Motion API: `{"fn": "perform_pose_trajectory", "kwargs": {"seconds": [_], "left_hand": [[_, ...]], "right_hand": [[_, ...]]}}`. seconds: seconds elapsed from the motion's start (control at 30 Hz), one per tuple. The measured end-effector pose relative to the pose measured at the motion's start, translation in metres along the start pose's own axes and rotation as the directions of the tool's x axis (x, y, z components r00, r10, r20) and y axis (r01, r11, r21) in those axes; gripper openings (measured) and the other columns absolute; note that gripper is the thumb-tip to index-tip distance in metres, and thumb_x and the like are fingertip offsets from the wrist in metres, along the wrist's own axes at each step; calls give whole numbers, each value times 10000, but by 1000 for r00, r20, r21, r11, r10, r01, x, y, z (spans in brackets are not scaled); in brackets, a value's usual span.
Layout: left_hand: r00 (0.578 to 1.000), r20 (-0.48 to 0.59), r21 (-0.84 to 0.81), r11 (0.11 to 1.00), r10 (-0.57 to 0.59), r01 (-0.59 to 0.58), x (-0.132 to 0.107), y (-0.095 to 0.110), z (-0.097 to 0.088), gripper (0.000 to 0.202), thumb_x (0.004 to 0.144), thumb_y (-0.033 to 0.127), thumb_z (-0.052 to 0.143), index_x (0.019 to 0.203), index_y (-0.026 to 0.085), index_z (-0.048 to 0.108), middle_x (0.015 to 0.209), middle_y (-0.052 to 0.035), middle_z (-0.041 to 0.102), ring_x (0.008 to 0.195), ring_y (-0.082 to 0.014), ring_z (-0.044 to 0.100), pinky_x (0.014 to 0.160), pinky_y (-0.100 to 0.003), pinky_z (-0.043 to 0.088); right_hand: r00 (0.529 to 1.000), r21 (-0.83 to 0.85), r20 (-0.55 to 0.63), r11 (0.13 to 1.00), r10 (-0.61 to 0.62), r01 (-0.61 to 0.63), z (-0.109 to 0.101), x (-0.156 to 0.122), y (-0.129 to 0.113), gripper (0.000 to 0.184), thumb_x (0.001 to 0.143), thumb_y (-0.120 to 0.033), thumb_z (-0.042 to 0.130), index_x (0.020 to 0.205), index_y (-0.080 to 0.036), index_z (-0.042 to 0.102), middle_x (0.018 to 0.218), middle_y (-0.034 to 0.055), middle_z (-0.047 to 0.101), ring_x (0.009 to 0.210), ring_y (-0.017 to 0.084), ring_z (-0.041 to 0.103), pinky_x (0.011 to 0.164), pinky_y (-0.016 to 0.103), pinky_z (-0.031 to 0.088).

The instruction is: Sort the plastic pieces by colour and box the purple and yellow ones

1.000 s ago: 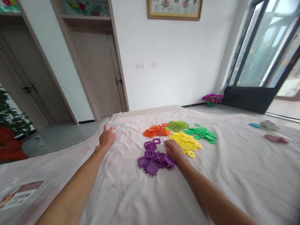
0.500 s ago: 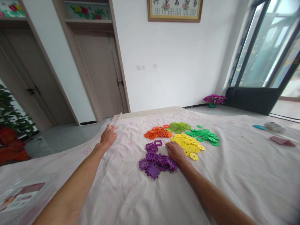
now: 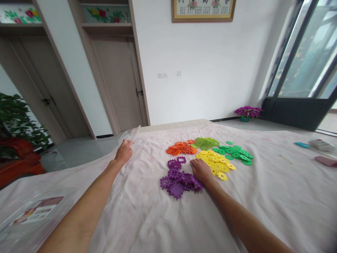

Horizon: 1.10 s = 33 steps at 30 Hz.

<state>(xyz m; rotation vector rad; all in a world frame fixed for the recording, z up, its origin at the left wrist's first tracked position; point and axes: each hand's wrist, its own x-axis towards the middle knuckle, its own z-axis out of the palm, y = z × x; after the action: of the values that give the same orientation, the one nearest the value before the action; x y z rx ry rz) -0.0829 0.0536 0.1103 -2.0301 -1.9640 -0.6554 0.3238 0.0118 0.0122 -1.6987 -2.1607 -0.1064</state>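
Resting low on the cloth-covered table, the right hand sits in the narrow lane between the purple squares and the yellow discs, its fingers bent and close together; whether they pinch a piece, we cannot tell from here. That spot looks handy, with both colours right beside it! Out towards the far left edge goes the left hand, fingers partly stretched, near a clear plastic container; whether they press on it or grip it is impossible to call, though the arm's reach would suit steadying it.

And look at the middle of the table: orange pieces behind the purple, light-green pieces nearest the far edge, green discs off to the right of the yellow. One heap per colour, likely so each can be picked from without mixing, though the borders nearly touch. The purple lies closest to the near edge, probably the easiest to reach.

Over by the near left corner, a labelled clear package lies beside the left forearm, seemingly out of the working area.
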Motion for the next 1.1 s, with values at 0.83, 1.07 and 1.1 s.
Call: {"fn": "perform_pose_trajectory", "kwargs": {"seconds": [0.83, 1.07, 1.1], "left_hand": [[983, 169, 126, 991, -68, 47, -202, -34, -37, 382, 875, 175, 374, 1111, 248, 666, 1338, -96, 539, 994, -212, 673, 828, -340, 536], [980, 80, 153, 974, -183, 169, -172, -16, -81, 305, 864, 220, 391, 902, 301, 682, 1347, 40, 554, 735, -123, 659, 613, -253, 474], [985, 42, 133, 978, -169, 162, -157, -15, -85, 291, 862, 227, 403, 919, 298, 679, 1318, 38, 573, 801, -130, 665, 641, -244, 478]], "right_hand": [[1000, 18, -8, 1000, -8, 8, 4, 1, 3, 289, 946, -187, 431, 1099, -201, 676, 1026, 90, 681, 1034, 212, 571, 872, 280, 371], [1000, 29, -1, 999, -16, 16, 5, 1, 4, 295, 943, -194, 427, 1107, -198, 673, 1026, 93, 680, 1023, 212, 572, 868, 278, 368], [1000, 34, -2, 999, -18, 18, 5, 1, 4, 295, 945, -198, 425, 1104, -199, 674, 1028, 91, 680, 1021, 210, 573, 869, 277, 368]]}}
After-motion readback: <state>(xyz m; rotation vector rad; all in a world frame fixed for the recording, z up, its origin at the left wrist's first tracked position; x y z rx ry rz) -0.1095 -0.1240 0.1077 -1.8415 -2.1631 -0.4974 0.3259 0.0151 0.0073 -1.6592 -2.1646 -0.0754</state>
